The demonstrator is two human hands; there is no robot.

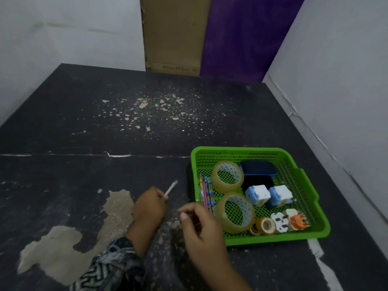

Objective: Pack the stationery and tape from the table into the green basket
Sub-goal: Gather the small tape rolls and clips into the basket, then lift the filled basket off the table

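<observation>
**Inspector:** Left hand has its grip pinching a white pencil, the free end angled up toward the far right. Right hand has fingers curled; whether it grips anything, I cannot tell.

**Clerk:** And the target?

**Inspector:** Green basket sits just right of both hands, already carrying tape rolls and pencils along its left wall.

**Clerk:** Risks?

**Inspector:** The pinch is near one end; the pencil could pivot, catch the basket rim and drop outside. The right hand also stands in the path.

**Clerk:** Surroundings?

**Inspector:** Dark surface, badly worn, veneer flaking in pale patches. Pale walls; cardboard and a purple panel at the far side.
</observation>
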